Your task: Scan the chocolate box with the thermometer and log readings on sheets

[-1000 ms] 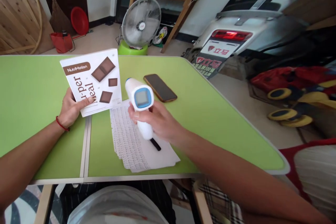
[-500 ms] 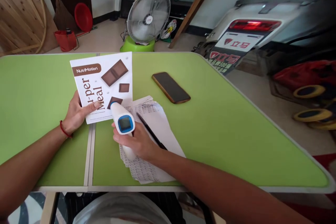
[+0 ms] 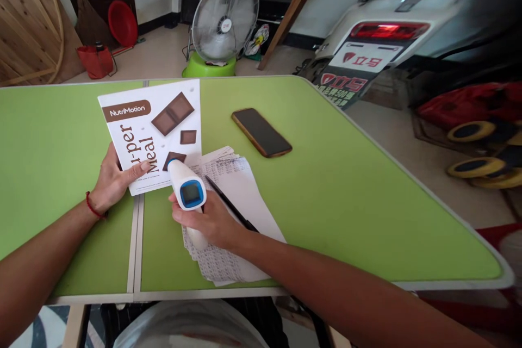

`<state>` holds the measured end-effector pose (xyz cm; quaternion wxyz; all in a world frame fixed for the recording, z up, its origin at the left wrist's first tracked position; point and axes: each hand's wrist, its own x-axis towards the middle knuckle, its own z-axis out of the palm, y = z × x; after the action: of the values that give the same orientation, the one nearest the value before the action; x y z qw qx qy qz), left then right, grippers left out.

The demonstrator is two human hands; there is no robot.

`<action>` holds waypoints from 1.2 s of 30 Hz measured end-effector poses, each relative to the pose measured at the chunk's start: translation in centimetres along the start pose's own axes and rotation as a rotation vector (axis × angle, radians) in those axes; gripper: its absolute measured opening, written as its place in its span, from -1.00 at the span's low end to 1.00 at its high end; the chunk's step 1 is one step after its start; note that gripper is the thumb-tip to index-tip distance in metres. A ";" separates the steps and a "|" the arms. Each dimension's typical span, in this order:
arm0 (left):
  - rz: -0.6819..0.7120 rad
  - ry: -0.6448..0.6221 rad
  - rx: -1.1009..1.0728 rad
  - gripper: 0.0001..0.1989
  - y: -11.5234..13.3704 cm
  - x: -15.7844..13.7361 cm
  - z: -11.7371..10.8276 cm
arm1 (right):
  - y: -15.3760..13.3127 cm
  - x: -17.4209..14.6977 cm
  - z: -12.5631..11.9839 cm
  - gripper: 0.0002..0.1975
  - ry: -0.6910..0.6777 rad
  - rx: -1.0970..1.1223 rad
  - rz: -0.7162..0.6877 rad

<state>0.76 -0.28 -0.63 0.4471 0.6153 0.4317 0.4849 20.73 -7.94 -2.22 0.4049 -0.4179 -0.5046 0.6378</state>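
Note:
My left hand grips the lower left of a white booklet with chocolate pieces and "NutriMotion" printed on its front, thumb across the face. The booklet is held tilted up over the green table. In my right hand is a white infrared thermometer with a blue-rimmed screen, fingers wrapped round its handle. Its nose points toward the booklet's lower edge; whether they touch I cannot tell. Under that hand lies a stack of handwritten papers, with a black pen on top.
A smartphone in a brown case lies on the green table to the right of the booklet. Beyond the far edge stand a fan on a green stool, a red basin and, at right, a white scooter.
The whole view has shifted slightly, so things appear a little further left. Both hands keep their holds on the booklet and the thermometer, which stay close together.

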 end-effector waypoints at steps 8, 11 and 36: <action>0.002 -0.011 0.003 -0.36 -0.1 0.0 -0.2 | 0.1 0.0 0.0 -0.79 0.001 -0.030 -0.011; -0.001 -0.021 -0.004 -0.33 -0.2 0.0 -0.2 | 0.0 0.1 0.0 -0.78 0.000 -0.023 -0.014; 0.023 0.013 -0.001 -0.38 0.4 -0.5 0.2 | -1.0 -0.7 0.2 -0.76 0.055 -0.103 -0.056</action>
<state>0.94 -0.93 -0.36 0.4390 0.6167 0.4275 0.4942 20.85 -8.45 -1.10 0.4142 -0.4412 -0.5369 0.5878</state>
